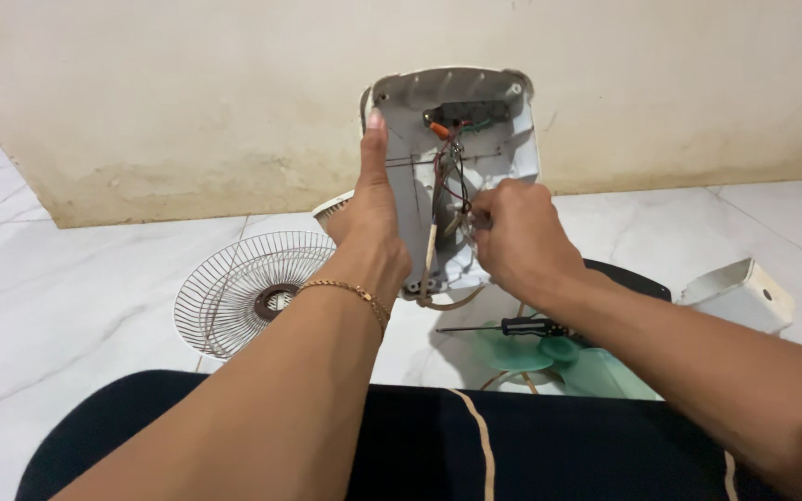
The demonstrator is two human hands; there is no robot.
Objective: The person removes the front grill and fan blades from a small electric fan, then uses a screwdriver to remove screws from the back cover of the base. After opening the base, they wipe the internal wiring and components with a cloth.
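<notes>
My left hand (370, 218) grips the left edge of an open grey plastic fan housing (503, 139), holding it upright in front of me. Inside it run red, black and orange wires (447, 172) from a dark switch block near the top. My right hand (522, 241) is closed with its fingertips pinching the wires at the housing's lower middle. A gold bracelet sits on my left wrist.
On the white tiled floor lie a round wire fan guard (234, 292) at left, a black-handled screwdriver (508, 327), a green fan blade (559, 362) and a white plastic cover (740, 295) at right. A stained wall stands close behind. My dark-trousered legs fill the bottom.
</notes>
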